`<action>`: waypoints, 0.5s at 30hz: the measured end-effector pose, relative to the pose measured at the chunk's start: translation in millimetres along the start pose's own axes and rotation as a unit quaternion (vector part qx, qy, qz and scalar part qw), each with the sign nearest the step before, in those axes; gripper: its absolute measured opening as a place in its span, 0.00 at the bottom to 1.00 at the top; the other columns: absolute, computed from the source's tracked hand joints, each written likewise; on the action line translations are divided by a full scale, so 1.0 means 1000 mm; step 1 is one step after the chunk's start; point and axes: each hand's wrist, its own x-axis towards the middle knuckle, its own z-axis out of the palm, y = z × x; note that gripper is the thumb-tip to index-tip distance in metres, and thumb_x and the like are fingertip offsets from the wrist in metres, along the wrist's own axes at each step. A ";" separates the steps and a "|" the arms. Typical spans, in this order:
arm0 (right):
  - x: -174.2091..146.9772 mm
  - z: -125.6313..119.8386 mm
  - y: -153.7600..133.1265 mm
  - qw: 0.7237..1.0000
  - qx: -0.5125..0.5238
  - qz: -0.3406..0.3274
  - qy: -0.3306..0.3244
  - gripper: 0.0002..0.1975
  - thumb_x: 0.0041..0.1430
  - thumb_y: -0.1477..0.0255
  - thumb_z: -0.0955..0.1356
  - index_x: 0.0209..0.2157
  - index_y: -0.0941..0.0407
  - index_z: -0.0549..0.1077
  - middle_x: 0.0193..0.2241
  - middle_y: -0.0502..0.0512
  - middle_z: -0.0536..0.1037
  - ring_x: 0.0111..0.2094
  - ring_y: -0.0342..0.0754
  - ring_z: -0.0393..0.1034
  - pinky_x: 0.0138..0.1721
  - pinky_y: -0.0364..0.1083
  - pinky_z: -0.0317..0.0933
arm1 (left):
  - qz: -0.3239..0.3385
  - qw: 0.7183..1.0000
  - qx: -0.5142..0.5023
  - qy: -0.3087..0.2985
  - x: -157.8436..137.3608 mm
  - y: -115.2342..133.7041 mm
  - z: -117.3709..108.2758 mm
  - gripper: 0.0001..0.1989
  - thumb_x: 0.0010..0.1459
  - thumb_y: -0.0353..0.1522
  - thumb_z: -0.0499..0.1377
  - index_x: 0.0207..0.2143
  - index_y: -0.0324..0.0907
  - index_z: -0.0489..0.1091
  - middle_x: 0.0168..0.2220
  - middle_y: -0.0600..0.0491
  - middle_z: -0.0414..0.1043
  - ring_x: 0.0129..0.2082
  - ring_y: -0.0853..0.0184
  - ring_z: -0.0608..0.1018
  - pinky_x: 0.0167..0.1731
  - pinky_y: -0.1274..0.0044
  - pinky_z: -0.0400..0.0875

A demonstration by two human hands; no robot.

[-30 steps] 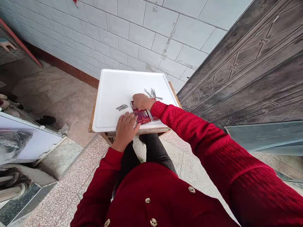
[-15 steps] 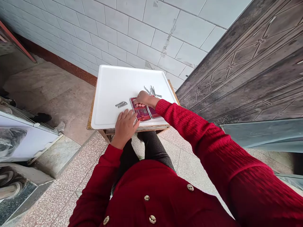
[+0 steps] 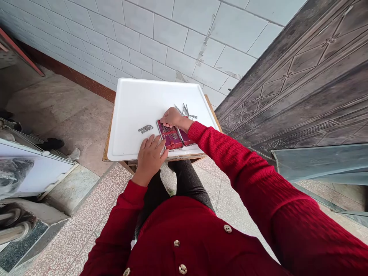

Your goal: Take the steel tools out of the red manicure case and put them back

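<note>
A dark red instrument case (image 3: 174, 145) lies unfolded on the white tray (image 3: 135, 99), with several slim metal instruments (image 3: 170, 132) in its left half. Over the top of that half is my right hand (image 3: 170, 117), its fingers closed in a pinch at the instruments' upper ends; what they grip is hidden. My left hand (image 3: 150, 155) rests with fingers spread on the tray's near edge, its thumb close to the case's lower left corner. Small flat metal pieces (image 3: 145, 128) lie left of the case. Beyond my right wrist are scissor-like metal tools (image 3: 186, 111).
The tray sits on a wooden table (image 3: 108, 143) against a white tiled wall (image 3: 155, 34). A dark patterned metal door (image 3: 287, 80) stands to the right. At the left is a white cabinet-like object (image 3: 37, 168) on the floor.
My right hand has shifted slightly up along the case, showing more of the instruments below it. My left hand stays almost in place. The camera view has moved a little.
</note>
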 end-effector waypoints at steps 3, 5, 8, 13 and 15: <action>0.015 -0.007 -0.002 0.998 0.046 -0.029 0.016 0.13 0.61 0.79 0.70 0.22 0.60 0.72 0.21 0.53 0.78 0.19 0.39 0.66 0.23 0.37 0.67 | -0.001 1.000 0.010 0.000 -0.001 0.000 0.000 0.17 0.69 0.36 0.56 0.56 0.42 0.75 0.61 0.42 0.74 0.65 0.47 0.71 0.64 0.54 0.64; 0.025 -0.013 -0.008 0.997 0.056 -0.058 0.023 0.14 0.60 0.79 0.71 0.20 0.59 0.71 0.21 0.53 0.78 0.20 0.39 0.66 0.25 0.39 0.69 | -0.002 1.000 0.017 0.004 -0.001 0.001 0.000 0.17 0.69 0.36 0.56 0.56 0.42 0.75 0.61 0.43 0.74 0.65 0.47 0.71 0.64 0.54 0.64; 0.036 -0.018 -0.025 0.993 -0.003 -0.117 0.022 0.12 0.59 0.80 0.70 0.21 0.60 0.74 0.23 0.55 0.79 0.22 0.40 0.68 0.29 0.41 0.72 | -0.001 1.000 0.028 0.008 -0.003 0.000 0.000 0.17 0.69 0.36 0.56 0.56 0.42 0.75 0.61 0.44 0.75 0.65 0.48 0.72 0.64 0.55 0.65; 0.047 -0.005 -0.056 0.966 -0.175 -0.190 -0.009 0.07 0.56 0.78 0.71 0.26 0.62 0.80 0.27 0.58 0.83 0.30 0.48 0.77 0.39 0.44 0.74 | 0.004 0.999 0.040 0.004 -0.004 -0.001 -0.001 0.17 0.69 0.36 0.56 0.57 0.42 0.74 0.61 0.43 0.74 0.65 0.48 0.72 0.63 0.55 0.67; 0.052 0.003 -0.065 0.960 -0.207 -0.190 -0.011 0.07 0.57 0.76 0.70 0.26 0.62 0.80 0.29 0.59 0.84 0.33 0.50 0.78 0.40 0.44 0.73 | 0.005 0.999 0.046 0.002 -0.004 -0.001 -0.001 0.17 0.69 0.36 0.57 0.57 0.42 0.74 0.61 0.44 0.74 0.65 0.48 0.72 0.63 0.55 0.67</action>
